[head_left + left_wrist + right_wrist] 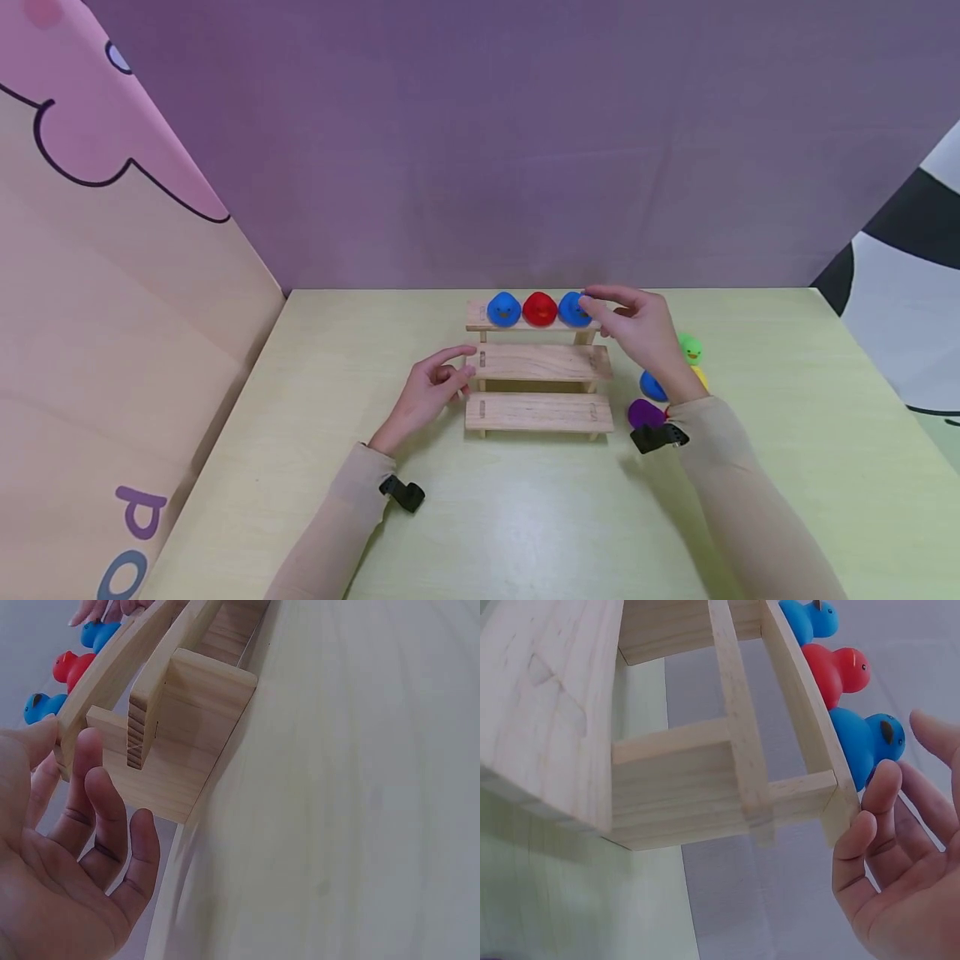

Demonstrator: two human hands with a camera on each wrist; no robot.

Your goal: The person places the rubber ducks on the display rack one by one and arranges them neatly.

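A three-step wooden stand point(543, 362) stands on the table. Along its top step sit a blue toy duck point(504, 310), a red toy duck point(540, 310) and a second blue toy duck point(573, 309) at the right end. My right hand point(637, 327) is beside that right-end duck; in the right wrist view its thumb point(934, 735) stands apart from the duck's head, with the loosely bent fingers close by. My left hand point(427, 390) has its thumb and index fingertips at the left end of the middle step, the other fingers loosely bent.
Partly behind my right wrist lie more toys: a green duck point(691, 348), a yellow one point(701, 377), a blue one point(652, 386) and a purple one point(645, 413). A purple backdrop point(525, 150) rises behind the table point(337, 350).
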